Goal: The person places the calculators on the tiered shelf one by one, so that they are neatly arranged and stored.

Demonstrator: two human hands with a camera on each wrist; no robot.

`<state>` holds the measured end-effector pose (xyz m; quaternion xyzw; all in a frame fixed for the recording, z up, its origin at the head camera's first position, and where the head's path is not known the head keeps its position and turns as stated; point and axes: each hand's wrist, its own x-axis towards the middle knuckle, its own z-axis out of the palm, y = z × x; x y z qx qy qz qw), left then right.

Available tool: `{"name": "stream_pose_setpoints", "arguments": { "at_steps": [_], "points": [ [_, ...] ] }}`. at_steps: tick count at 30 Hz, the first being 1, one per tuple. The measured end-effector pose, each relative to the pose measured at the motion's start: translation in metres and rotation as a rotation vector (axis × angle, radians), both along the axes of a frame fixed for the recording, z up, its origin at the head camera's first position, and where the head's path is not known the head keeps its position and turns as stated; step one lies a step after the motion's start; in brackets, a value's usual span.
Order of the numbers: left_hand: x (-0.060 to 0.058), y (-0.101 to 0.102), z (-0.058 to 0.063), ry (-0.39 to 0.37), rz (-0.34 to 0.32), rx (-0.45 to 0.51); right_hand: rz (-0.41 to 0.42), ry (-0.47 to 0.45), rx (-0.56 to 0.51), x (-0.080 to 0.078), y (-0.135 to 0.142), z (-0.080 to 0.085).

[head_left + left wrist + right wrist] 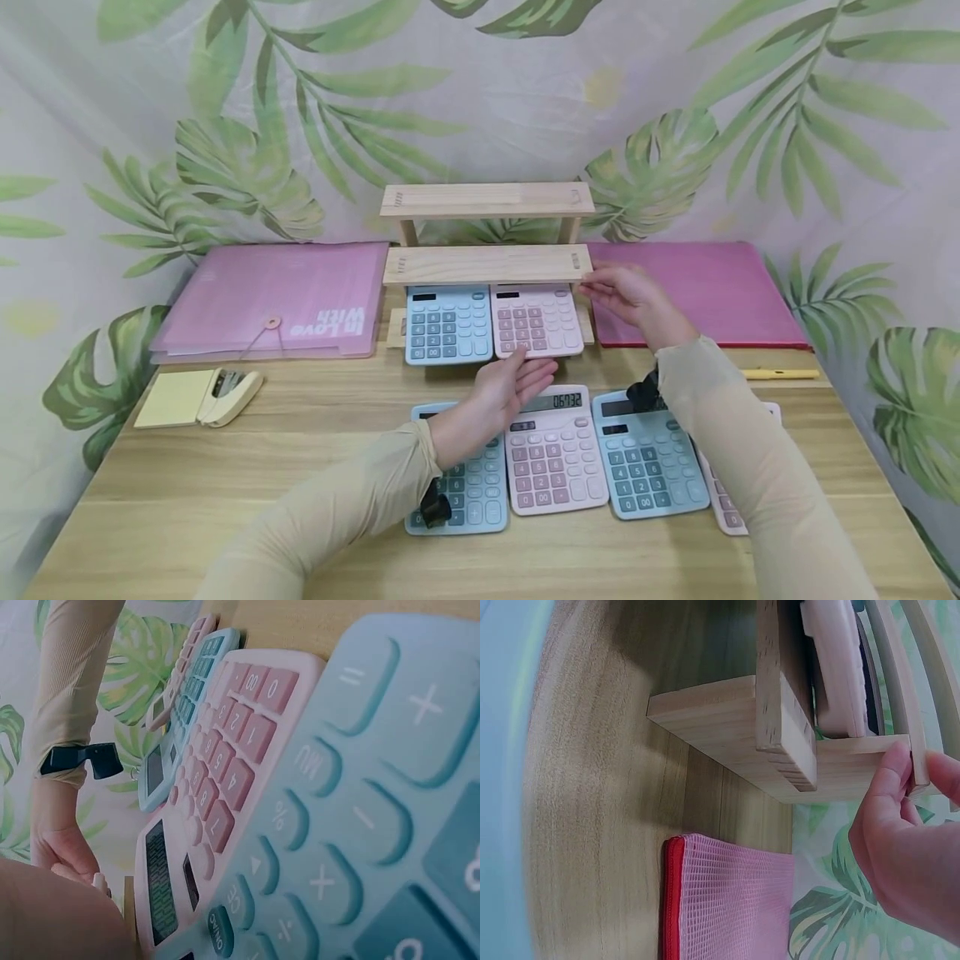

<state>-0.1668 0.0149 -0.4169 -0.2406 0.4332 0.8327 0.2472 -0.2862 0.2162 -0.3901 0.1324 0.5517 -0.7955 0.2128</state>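
A tiered wooden shelf (487, 265) stands at the back of the table. On its lowest tier a blue calculator (448, 325) and a pink calculator (537, 320) lean side by side. My right hand (633, 302) pinches the right end of the middle board between thumb and fingers, as the right wrist view shows up close. My left hand (498, 396) has its fingers extended at the lower edge of the leaning pink calculator; whether they touch it I cannot tell. Under that hand and arm lies another blue calculator (480, 487), partly hidden.
Beside it lie a pink calculator (557, 458), a blue calculator (648, 462) and a pink one (729, 504) mostly behind my right sleeve. Folders flank the shelf: light pink (262, 292), dark pink (697, 292). Sticky notes (174, 398), a cream stapler (232, 400) and a yellow pen (780, 374) lie further out.
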Motion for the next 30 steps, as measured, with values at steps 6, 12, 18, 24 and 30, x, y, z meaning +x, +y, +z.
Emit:
{"name": "stream_pose_setpoints", "arguments": {
  "at_steps": [6,12,18,24,30],
  "points": [
    [-0.002,-0.002,0.0,0.0,-0.065,0.026,0.004,-0.001,0.007,0.0,-0.004,0.001],
    [0.0,-0.009,0.002,-0.005,-0.138,0.048,0.007,0.006,-0.003,0.0,-0.006,0.0],
    [0.024,-0.041,0.025,0.208,-0.488,-0.126,0.003,0.0,-0.02,-0.001,-0.008,-0.001],
    [0.051,-0.114,0.031,0.781,-0.694,-1.021,-0.001,-0.005,-0.032,-0.001,-0.007,-0.002],
    [0.057,-0.17,-0.01,0.765,-0.669,-1.449,-0.012,-0.02,-0.05,0.0,-0.001,0.0]
  ]
}}
